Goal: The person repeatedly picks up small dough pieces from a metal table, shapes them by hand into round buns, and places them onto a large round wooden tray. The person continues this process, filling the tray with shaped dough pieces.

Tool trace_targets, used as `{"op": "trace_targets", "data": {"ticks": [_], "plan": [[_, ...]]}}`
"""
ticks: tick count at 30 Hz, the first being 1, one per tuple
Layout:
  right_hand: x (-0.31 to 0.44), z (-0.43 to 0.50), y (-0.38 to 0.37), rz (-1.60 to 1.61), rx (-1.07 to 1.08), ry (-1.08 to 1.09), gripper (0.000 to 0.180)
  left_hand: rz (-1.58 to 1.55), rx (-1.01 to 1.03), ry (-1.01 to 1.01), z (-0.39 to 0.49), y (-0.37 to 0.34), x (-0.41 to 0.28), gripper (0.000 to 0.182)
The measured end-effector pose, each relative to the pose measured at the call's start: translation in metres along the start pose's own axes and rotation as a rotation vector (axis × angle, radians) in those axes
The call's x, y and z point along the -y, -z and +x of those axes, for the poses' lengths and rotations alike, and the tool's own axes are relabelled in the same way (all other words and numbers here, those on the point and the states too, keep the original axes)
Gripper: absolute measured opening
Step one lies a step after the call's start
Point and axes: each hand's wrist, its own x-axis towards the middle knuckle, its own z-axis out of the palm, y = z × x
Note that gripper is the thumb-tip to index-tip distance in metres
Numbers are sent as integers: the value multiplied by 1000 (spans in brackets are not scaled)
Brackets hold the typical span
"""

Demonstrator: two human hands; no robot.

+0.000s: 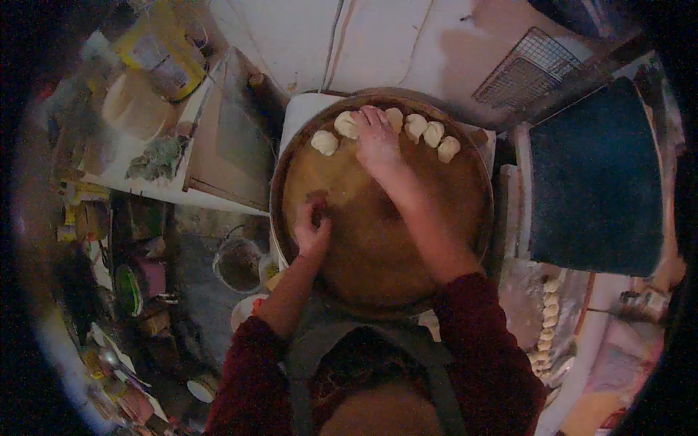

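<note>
A large round brown pan (349,261) with a raised rim lies before me. Along its far edge sit several pale dough pieces, among them a rounded one (324,143) at the left end and another (449,149) at the right end. My right hand (377,139) reaches over this row, its fingertips beside a dough piece (346,125). Whether the fingers grip any dough is hidden. Over the pan's left side hovers my left hand (313,231), thumb and fingers apart with nothing visible between them. A dark patch shows on the pan just past its fingertips.
A dark blue-green panel (597,180) stands at the right, near a wire rack (529,68) against the wall. More dough pieces (549,313) line a surface at lower right. A bucket (239,264) stands at left below a white counter (218,199).
</note>
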Motion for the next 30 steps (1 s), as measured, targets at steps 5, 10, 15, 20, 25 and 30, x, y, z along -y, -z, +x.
{"op": "trace_targets", "data": {"ticks": [5, 10, 15, 20, 25, 30], "plan": [[-6, 23, -4, -10, 274, -46, 53, -78, -71, -156, 1, -5, 12, 37], [-15, 23, -10, 32, 372, 48, 48, 7, -63, -55, -3, -5, 5, 38], [-19, 15, -11, -6, 299, 84, 51, -50, -46, -49, -4, -8, 6, 36], [12, -38, 18, 153, 139, 32, 54, 9, -93, -77, -7, -7, 17, 35], [46, -181, 88, 361, 208, -163, 38, -81, -36, -39, -2, -6, 30, 37], [64, -301, 171, 249, 188, -584, 28, -430, 86, 35, 15, 7, 65, 36]]}}
